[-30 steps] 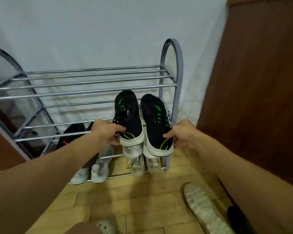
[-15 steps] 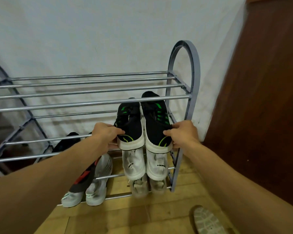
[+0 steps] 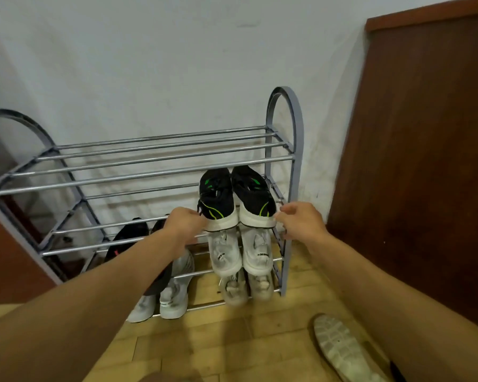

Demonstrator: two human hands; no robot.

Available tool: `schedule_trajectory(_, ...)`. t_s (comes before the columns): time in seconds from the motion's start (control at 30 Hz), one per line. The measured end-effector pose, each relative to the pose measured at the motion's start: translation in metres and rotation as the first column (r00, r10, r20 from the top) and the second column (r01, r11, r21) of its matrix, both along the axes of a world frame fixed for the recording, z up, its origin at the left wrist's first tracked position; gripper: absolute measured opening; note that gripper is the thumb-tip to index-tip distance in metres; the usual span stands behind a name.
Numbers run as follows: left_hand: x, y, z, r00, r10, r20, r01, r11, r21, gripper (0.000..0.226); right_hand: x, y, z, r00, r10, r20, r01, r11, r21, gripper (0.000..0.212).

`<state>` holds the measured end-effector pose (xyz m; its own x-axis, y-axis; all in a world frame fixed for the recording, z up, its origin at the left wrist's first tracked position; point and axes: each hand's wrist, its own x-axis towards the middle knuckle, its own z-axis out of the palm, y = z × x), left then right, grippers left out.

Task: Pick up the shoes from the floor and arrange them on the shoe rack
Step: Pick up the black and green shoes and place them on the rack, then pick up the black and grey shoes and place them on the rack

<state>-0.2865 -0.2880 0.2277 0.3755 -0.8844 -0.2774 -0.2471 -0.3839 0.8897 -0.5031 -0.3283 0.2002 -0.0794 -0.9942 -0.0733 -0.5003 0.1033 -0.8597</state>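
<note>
A pair of black shoes with green stripes sits on the second tier of the grey metal shoe rack, at its right end, toes toward the wall. My left hand holds the heel of the left black shoe with curled fingers. My right hand is beside the heel of the right black shoe, its fingers loosened and its thumb just at the white sole. A pale shoe lies sole-up on the floor at the lower right.
White shoes fill the tier below the black pair, and a pale pair sits on the bottom one. A black and red shoe and a white pair are further left. A brown door stands right; the top tier is bare.
The black pair has been pushed further back onto the second tier. My right hand has loosened from the right shoe's heel. The view has pulled back and tilted up slightly.
</note>
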Motion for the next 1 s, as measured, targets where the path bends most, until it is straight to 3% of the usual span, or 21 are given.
schedule_trajectory(0.13, -0.034, 0.045, 0.007, 0.994, -0.100, 0.043, 0.102, 0.994, -0.041, 0.006, -0.027, 0.050, 0.005, 0.988, 0.119, -0.100, -0.112, 0.991, 0.070, 0.025)
schedule_trajectory(0.2, -0.060, 0.069, 0.004, 0.974, -0.211, 0.089, 0.212, 0.977, -0.005, 0.026, -0.048, 0.078, 0.003, 0.966, 0.202, -0.162, -0.181, 0.974, 0.137, 0.027)
schedule_trajectory(0.3, -0.107, 0.110, -0.001, 0.894, -0.423, 0.146, 0.420, 0.906, 0.052, 0.021, -0.084, 0.120, -0.009, 0.928, 0.272, -0.255, -0.219, 0.951, 0.219, 0.032)
schedule_trajectory(0.47, -0.181, 0.169, -0.040, 0.722, -0.676, 0.149, 0.654, 0.736, 0.174, 0.021, -0.154, 0.186, -0.043, 0.932, 0.260, -0.252, -0.148, 0.910, 0.388, 0.032)
schedule_trajectory(0.67, -0.256, 0.231, -0.096, 0.485, -0.868, 0.108, 0.809, 0.492, 0.322, 0.025, -0.231, 0.270, -0.102, 0.973, 0.085, -0.215, 0.044, 0.844, 0.535, 0.033)
schedule_trajectory(0.8, -0.297, 0.271, -0.121, 0.394, -0.915, 0.081, 0.854, 0.397, 0.336, 0.022, -0.265, 0.335, -0.144, 0.969, 0.010, -0.247, 0.148, 0.777, 0.611, 0.037)
schedule_trajectory(0.93, -0.313, 0.325, -0.159, 0.388, -0.922, -0.003, 0.838, 0.351, 0.417, 0.032, -0.293, 0.401, -0.191, 0.948, -0.191, -0.254, 0.316, 0.660, 0.682, 0.037)
schedule_trajectory(1.0, -0.313, 0.346, -0.170, 0.291, -0.955, -0.047, 0.846, 0.234, 0.479, 0.036, -0.302, 0.428, -0.212, 0.915, -0.284, -0.287, 0.402, 0.584, 0.705, 0.039)
